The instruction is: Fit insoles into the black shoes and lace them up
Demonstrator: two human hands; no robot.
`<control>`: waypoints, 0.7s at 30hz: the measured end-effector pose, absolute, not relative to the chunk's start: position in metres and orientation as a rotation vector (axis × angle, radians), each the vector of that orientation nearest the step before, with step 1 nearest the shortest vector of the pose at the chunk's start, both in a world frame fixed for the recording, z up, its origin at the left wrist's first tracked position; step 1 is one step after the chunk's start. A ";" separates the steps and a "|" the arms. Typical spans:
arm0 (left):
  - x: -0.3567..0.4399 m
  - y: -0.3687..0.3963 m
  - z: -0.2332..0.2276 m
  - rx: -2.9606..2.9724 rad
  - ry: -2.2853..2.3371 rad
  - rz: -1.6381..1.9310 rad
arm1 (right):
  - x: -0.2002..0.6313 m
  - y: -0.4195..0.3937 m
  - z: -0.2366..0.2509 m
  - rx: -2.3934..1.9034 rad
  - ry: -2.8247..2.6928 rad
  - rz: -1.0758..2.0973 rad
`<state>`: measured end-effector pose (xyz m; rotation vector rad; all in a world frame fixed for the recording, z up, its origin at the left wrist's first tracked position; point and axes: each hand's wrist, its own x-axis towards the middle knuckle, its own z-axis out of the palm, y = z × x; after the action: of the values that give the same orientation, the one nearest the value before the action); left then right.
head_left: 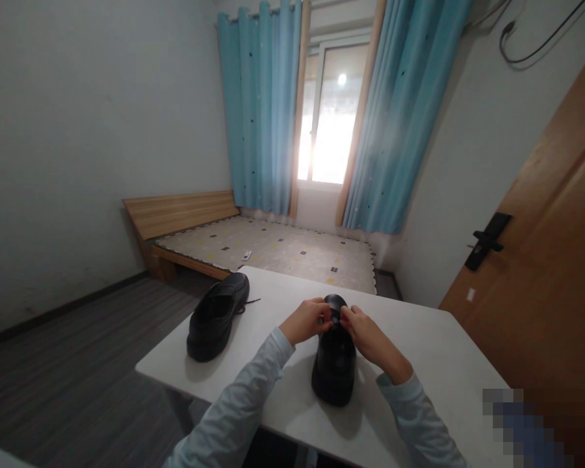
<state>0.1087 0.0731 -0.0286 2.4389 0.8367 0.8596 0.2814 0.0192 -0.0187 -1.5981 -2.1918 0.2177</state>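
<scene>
A black lace-up shoe (pixel 333 374) stands on the white table in front of me, its heel toward me and its toe pointing away. My left hand (pixel 308 320) pinches at the lacing over the front of the shoe's opening, from the left side. From the right, my right hand (pixel 361 328) is closed in a pinch at the same spot, close to the left. Most of the shoelace is hidden behind my fingers. The matching black shoe (pixel 214 318) lies apart on the table's left side, a loose lace end sticking out to its right.
The white table (pixel 409 338) fills the space before me. Behind it is a low bed (pixel 292 244) with a patterned mattress and a small white remote (pixel 246 255). Blue curtains (pixel 268 110) flank a bright window. A wooden door (pixel 541 227) with a black handle is at right.
</scene>
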 end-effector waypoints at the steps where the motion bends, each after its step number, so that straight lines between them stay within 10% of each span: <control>1: 0.109 0.073 -0.029 2.419 0.841 0.866 | 0.283 0.019 -0.018 -1.581 -2.185 0.224; 21: 0.108 0.058 -0.032 2.297 1.173 1.092 | 0.299 0.006 -0.027 -1.553 -1.746 0.380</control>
<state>0.1082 0.0579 -0.0317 2.2966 1.1731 1.0924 0.2988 0.0061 -0.0267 -1.5533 -1.7457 0.3804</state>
